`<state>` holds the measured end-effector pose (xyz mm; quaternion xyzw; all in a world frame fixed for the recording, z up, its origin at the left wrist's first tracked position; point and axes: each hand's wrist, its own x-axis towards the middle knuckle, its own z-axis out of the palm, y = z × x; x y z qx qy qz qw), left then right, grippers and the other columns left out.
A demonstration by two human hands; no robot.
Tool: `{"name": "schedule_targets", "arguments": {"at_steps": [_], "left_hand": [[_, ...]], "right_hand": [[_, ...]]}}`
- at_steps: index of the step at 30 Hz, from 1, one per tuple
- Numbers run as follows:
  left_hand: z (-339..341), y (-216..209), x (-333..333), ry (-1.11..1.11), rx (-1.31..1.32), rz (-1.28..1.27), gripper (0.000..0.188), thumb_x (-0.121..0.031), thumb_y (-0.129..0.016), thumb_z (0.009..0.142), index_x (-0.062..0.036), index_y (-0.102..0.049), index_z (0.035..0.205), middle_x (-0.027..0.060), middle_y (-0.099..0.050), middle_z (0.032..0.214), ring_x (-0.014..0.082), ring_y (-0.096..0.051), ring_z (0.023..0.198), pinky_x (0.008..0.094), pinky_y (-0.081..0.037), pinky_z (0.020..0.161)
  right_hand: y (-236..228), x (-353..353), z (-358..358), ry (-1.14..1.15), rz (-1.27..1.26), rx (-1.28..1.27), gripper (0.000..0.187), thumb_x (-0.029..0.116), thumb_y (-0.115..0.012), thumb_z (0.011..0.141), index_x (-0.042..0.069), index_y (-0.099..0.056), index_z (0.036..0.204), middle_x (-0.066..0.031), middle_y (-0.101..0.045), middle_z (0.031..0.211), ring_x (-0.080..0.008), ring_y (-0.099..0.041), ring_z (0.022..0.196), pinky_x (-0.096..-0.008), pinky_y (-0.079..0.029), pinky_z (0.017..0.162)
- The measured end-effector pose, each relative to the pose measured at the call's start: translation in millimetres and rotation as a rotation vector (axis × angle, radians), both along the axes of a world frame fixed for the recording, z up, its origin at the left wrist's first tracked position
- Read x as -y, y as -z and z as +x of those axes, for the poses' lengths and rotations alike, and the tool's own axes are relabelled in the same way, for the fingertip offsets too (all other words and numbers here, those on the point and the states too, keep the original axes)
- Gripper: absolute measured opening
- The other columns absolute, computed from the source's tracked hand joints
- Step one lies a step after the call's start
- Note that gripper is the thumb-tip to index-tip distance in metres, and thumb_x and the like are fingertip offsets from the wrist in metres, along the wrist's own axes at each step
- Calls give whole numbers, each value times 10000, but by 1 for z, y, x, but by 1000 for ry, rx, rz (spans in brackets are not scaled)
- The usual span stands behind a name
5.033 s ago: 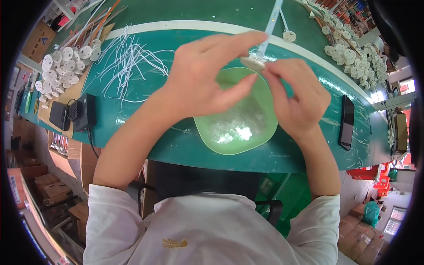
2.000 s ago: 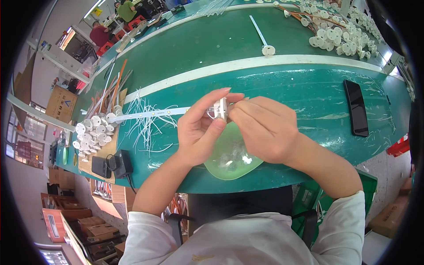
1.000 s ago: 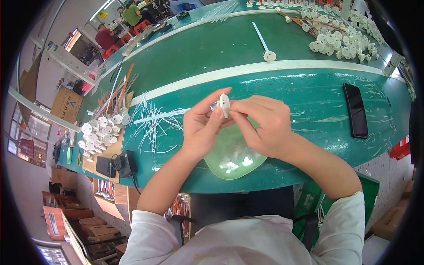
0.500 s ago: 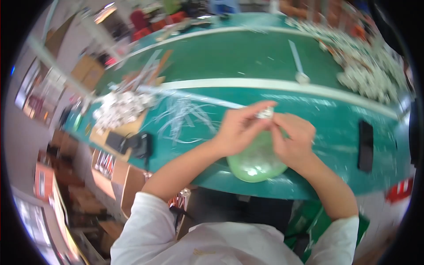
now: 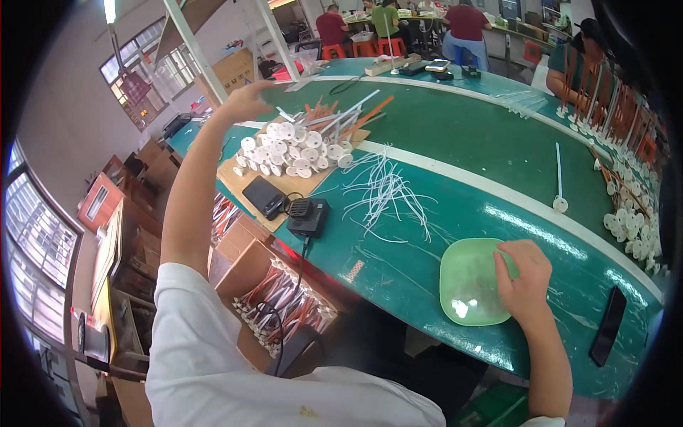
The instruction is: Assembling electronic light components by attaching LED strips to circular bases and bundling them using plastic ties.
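Note:
My left hand (image 5: 245,103) reaches far out at the left, slightly blurred, with its fingers stretched and nothing visible in it. Beside it lies a heap of white round disc-ended strips (image 5: 292,149), their flat orange and white shafts pointing away from me. My right hand (image 5: 525,276) is over the right rim of a light-green square dish (image 5: 462,277), thumb and fingers curled together. Whatever they may pinch is too small or hidden. The dish holds a greyish mass of small bits that I cannot make out.
Thin white ties (image 5: 388,196) lie loose mid-table. A black boxy device (image 5: 308,218) with a cable is left of them, a black phone (image 5: 608,327) at right. A carton of strips (image 5: 284,306) stands below the table edge. A co-worker (image 5: 580,64) sits at far right.
My hands have parted: both were together above the dish at a small white piece on a long strip. My left hand has swung to the heap, my right down to the dish. The view has shifted left.

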<state>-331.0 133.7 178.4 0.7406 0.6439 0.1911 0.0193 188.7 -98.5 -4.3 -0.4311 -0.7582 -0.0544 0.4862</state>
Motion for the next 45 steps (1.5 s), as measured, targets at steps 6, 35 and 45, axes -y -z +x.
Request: {"name": "schedule_targets", "arguments": {"at_steps": [6, 35, 45], "left_hand": [[-62, 59, -28, -158, -127, 4, 612, -227, -677, 784, -175, -514, 1372, 213, -667, 1103, 335, -662, 994, 422, -513, 876], [345, 211, 103, 704, 866, 281, 554, -91, -728, 840, -22, -285, 515, 50, -258, 469, 120, -205, 465, 327, -167, 427], [342, 190, 126, 946, 742, 506, 195, -18, -793, 712, -38, -632, 821, 84, -636, 762, 172, -631, 655, 295, -498, 566]], "right_hand": [[2, 1, 6, -9, -64, 22, 141, -55, -708, 732, 4, -662, 853, -140, -670, 810, -306, -653, 744, -358, -518, 658], [30, -93, 157, 700, -128, 142, 201, 70, -725, 773, 21, -696, 966, -183, -681, 1048, -355, -655, 951, -420, -513, 847], [-10, -34, 48, 325, 238, 233, 147, -34, -747, 717, 14, -711, 851, -126, -690, 810, -269, -672, 702, -333, -535, 625]]}}
